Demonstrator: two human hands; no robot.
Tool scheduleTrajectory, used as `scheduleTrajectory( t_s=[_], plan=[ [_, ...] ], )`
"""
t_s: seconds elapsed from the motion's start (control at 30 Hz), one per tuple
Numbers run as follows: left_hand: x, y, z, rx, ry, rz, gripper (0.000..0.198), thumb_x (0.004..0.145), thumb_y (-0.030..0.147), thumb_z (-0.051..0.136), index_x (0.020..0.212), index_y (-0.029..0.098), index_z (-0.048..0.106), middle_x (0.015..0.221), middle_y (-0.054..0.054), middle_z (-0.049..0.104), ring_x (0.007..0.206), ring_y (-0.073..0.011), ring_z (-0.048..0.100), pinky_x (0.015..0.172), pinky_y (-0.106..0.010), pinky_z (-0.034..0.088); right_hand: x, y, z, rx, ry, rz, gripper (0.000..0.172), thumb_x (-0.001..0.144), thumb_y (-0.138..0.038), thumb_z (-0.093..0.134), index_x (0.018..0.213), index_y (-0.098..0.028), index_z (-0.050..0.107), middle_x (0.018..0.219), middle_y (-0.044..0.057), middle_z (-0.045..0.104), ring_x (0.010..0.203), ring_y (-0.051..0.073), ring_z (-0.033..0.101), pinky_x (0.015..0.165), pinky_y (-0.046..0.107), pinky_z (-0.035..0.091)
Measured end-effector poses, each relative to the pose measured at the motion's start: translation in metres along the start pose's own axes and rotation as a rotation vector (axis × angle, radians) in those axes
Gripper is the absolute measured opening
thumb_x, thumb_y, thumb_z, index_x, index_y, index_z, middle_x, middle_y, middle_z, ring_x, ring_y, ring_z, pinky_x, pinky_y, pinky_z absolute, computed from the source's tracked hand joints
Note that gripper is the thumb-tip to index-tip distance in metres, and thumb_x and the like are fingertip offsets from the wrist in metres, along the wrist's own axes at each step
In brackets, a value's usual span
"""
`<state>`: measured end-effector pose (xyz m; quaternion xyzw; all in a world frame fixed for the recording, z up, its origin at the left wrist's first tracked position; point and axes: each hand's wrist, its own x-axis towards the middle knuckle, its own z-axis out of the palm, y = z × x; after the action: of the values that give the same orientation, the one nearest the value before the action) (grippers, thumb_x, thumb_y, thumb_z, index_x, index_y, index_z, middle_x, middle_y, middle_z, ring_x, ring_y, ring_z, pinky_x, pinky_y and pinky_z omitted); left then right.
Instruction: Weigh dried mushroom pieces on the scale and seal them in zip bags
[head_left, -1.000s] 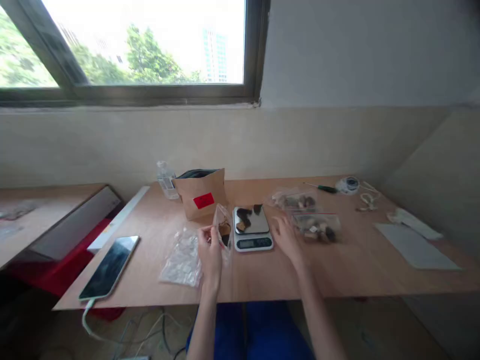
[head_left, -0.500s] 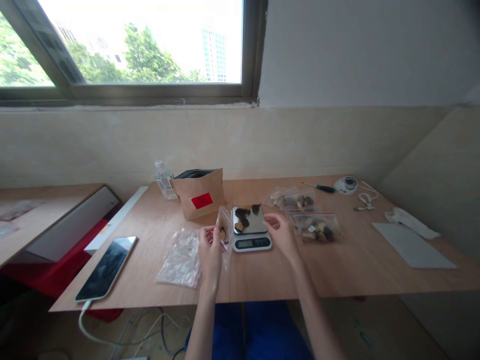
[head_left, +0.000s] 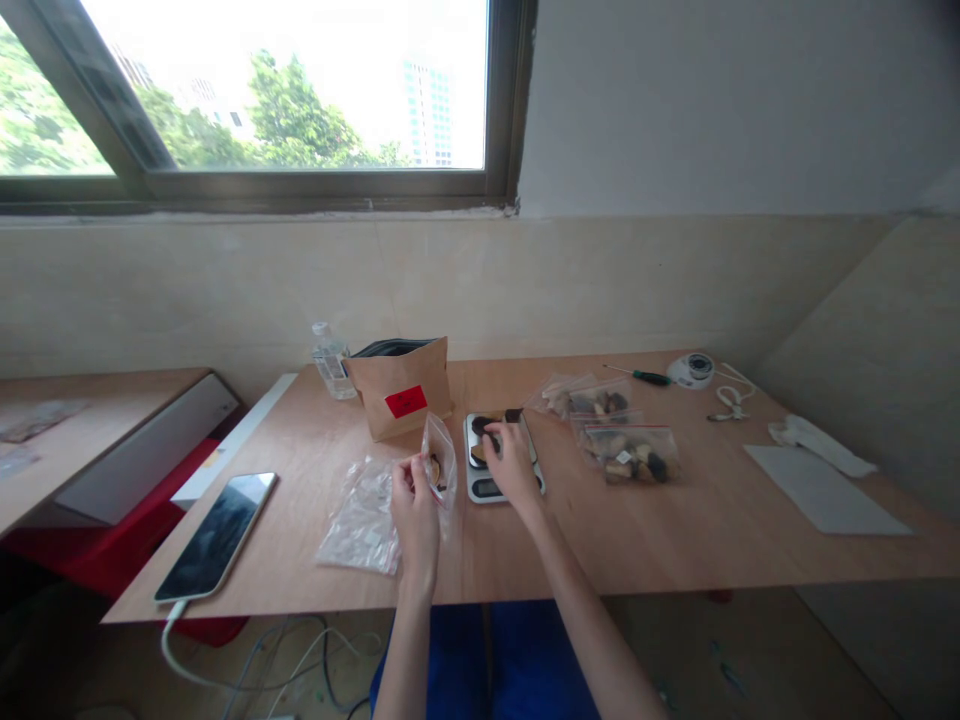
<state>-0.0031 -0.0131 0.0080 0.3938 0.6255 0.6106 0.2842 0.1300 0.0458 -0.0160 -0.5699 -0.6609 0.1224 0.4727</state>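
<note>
My left hand (head_left: 415,505) pinches the edge of a clear zip-lock bag (head_left: 444,450), holding its mouth apart; a few brown and tan dried pieces (head_left: 436,470) show inside. Right of it stands a small kitchen scale (head_left: 534,455) with a metal plate. Dark brown dried pieces, which look like sliced mushroom or herb, lie on the plate, one dark piece (head_left: 514,415) at its far edge. Over the plate, my right hand (head_left: 511,465) has its thumb and fingers closed round a dark piece (head_left: 493,438). That hand covers part of the scale's display.
Behind the bag stands a brown paper pouch (head_left: 397,375), beside a plastic bottle (head_left: 330,362). Flat clear bags (head_left: 361,520) and a phone (head_left: 217,535) on a cable lie left. Filled zip bags (head_left: 634,457), a screwdriver (head_left: 651,377), a white camera (head_left: 691,371) and a white sheet (head_left: 829,490) are right.
My right hand has moved left from the scale's right edge to over the plate, onto the dark pieces. The bag in my left hand now gapes wider.
</note>
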Motion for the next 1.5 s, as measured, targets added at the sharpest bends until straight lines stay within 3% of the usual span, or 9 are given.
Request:
scheduleTrajectory(
  t_s=[0.2,0.4,0.63,0.83,1.0,1.13,1.27,1.33,1.5],
  plan=[
    [-0.002,0.002,0.000,-0.001,-0.026,0.003,0.034,0.085,0.047,0.041,0.089,0.016,0.056,0.057,0.004,0.044,0.047,-0.0121,0.041,0.050,-0.025,0.034,-0.014,0.019,0.019,-0.324,-0.158,-0.085,0.018,0.080,-0.019,0.054,0.097,-0.016,0.061,0.100,0.013,0.055,0.096,0.027,0.051,0.081,0.041,0.044],
    [-0.001,0.001,0.000,-0.016,-0.027,-0.003,0.034,0.084,0.047,0.042,0.088,0.016,0.056,0.063,0.002,0.049,0.050,-0.0124,0.044,0.050,-0.025,0.034,-0.008,0.037,0.007,-0.234,-0.158,-0.135,0.017,0.081,-0.012,0.050,0.088,-0.019,0.063,0.090,0.008,0.058,0.090,0.023,0.054,0.080,0.038,0.046],
    [0.000,-0.002,0.000,0.007,-0.047,-0.005,0.032,0.083,0.044,0.044,0.089,0.016,0.058,0.072,-0.001,0.055,0.063,-0.0153,0.052,0.059,-0.027,0.038,-0.004,0.040,-0.013,0.021,-0.094,-0.009,0.020,0.081,-0.014,0.047,0.091,-0.017,0.064,0.093,0.009,0.065,0.085,0.021,0.061,0.077,0.036,0.048],
    [0.000,-0.002,0.002,0.020,-0.047,0.009,0.030,0.084,0.042,0.045,0.087,0.016,0.059,0.072,-0.001,0.058,0.068,-0.0166,0.055,0.063,-0.028,0.040,0.001,0.009,-0.024,0.462,-0.010,0.241,0.022,0.077,-0.032,0.058,0.090,-0.015,0.064,0.089,0.009,0.069,0.076,0.019,0.064,0.072,0.033,0.052],
    [-0.002,-0.002,0.006,0.040,-0.068,0.053,0.028,0.085,0.040,0.044,0.085,0.016,0.059,0.076,-0.003,0.060,0.070,-0.0169,0.056,0.065,-0.028,0.041,0.002,-0.040,-0.028,0.685,-0.127,0.236,0.029,0.075,-0.038,0.062,0.093,-0.016,0.064,0.089,0.007,0.069,0.076,0.017,0.064,0.067,0.027,0.052],
    [-0.001,0.000,0.005,0.055,-0.058,0.043,0.028,0.085,0.041,0.043,0.083,0.017,0.057,0.069,-0.001,0.057,0.062,-0.0157,0.053,0.060,-0.028,0.040,0.002,-0.058,-0.029,0.582,-0.241,0.102,0.026,0.079,-0.037,0.059,0.098,-0.019,0.064,0.095,0.006,0.067,0.074,0.014,0.063,0.066,0.025,0.051],
    [0.001,-0.002,-0.001,0.046,-0.033,0.022,0.028,0.084,0.040,0.044,0.082,0.016,0.058,0.070,-0.002,0.058,0.064,-0.0166,0.055,0.060,-0.028,0.041,0.014,-0.034,-0.018,0.333,-0.041,0.014,0.027,0.089,-0.032,0.043,0.095,-0.017,0.064,0.098,0.008,0.062,0.083,0.016,0.061,0.074,0.027,0.049],
    [0.002,-0.003,-0.003,0.041,-0.019,0.018,0.028,0.083,0.040,0.044,0.083,0.016,0.059,0.072,-0.003,0.059,0.067,-0.0174,0.056,0.061,-0.028,0.041,0.025,-0.013,-0.006,0.144,-0.022,-0.046,0.025,0.088,-0.026,0.043,0.098,-0.015,0.062,0.100,0.011,0.060,0.095,0.019,0.058,0.084,0.032,0.046],
    [0.002,-0.003,-0.007,0.030,-0.022,0.025,0.028,0.083,0.041,0.045,0.083,0.017,0.059,0.076,-0.004,0.062,0.071,-0.0181,0.058,0.065,-0.029,0.043,0.047,0.027,0.021,-0.272,-0.267,-0.114,0.028,0.083,-0.023,0.053,0.109,-0.011,0.059,0.114,0.017,0.057,0.112,0.026,0.049,0.096,0.042,0.036]
  ],
)
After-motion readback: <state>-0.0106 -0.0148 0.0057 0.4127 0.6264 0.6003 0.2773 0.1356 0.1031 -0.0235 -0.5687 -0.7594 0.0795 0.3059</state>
